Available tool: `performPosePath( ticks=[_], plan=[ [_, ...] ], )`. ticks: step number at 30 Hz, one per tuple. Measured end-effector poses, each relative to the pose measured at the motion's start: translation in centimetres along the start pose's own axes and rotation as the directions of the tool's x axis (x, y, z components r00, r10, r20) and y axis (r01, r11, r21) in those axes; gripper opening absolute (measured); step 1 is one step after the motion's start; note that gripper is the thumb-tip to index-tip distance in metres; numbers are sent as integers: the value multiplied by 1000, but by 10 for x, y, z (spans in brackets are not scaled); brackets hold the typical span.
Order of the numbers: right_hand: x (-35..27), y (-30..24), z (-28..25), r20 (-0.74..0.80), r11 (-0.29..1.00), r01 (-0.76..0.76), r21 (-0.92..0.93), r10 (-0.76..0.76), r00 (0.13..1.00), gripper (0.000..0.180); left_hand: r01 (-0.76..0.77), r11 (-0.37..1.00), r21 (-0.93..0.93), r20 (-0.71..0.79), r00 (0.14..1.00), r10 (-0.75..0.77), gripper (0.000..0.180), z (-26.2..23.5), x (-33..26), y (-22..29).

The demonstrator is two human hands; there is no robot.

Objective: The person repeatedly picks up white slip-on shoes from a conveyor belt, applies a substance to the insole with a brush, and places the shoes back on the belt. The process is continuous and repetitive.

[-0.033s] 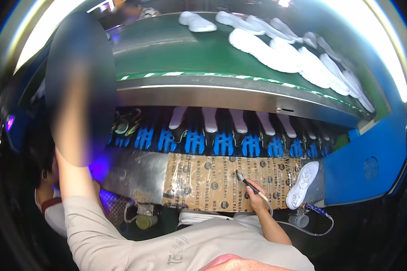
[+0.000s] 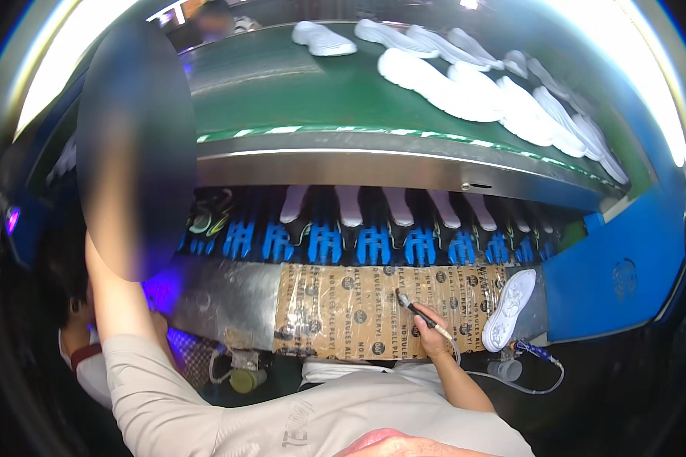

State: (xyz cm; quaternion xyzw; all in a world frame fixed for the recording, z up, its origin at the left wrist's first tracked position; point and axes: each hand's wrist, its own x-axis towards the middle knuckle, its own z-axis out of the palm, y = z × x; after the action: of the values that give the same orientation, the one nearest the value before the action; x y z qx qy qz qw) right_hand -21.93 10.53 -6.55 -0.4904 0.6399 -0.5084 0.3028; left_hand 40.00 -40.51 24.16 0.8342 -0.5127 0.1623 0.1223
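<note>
In my right hand [image 2: 433,329] is a dark-handled brush [image 2: 415,308] with a thin clear tube at its rear. The fingers are wrapped round the handle. Its tip points away from me, over the brown printed sheet [image 2: 335,312] on the bench. To the right of that hand a white shoe sole [image 2: 509,311] lies at the sheet's edge, apart from the brush. My left arm [image 2: 122,305] stretches forward on the left; a dark blurred oval covers the hand, so its fingers and anything in them are hidden.
Beyond the bench run blue clamps [image 2: 373,245] in a row, with pale insole-shaped pieces [image 2: 399,206] above. Higher up, a green conveyor belt [image 2: 282,99] carries several white soles [image 2: 419,80]. A blue panel [image 2: 617,278] stands at right. Another person [image 2: 84,358] is at far left.
The whole view has shifted slightly. The soles on the belt and my left arm appear a little farther left. My right hand keeps its hold on the brush.
</note>
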Motion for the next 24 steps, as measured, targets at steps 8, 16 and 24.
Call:
performPosePath(
  ticks=[8, 16, 24],
  plan=[
    [7, -15, 4, 50, 997, 30, -69, -27, 998, 31, 158, 981, 109, -91, 985, -148, 71, 64, 120, -130],
    [6, -1, 6, 83, 996, 78, -30, -75, 994, 30, 48, 984, -174, -290, 952, -98, 75, -16, -37, -102],
    [5, -2, 4, 63, 997, 74, 1, -74, 995, 27, -75, -297, -952, -2, 971, -238, 52, -75, -280, -59]
  ],
)
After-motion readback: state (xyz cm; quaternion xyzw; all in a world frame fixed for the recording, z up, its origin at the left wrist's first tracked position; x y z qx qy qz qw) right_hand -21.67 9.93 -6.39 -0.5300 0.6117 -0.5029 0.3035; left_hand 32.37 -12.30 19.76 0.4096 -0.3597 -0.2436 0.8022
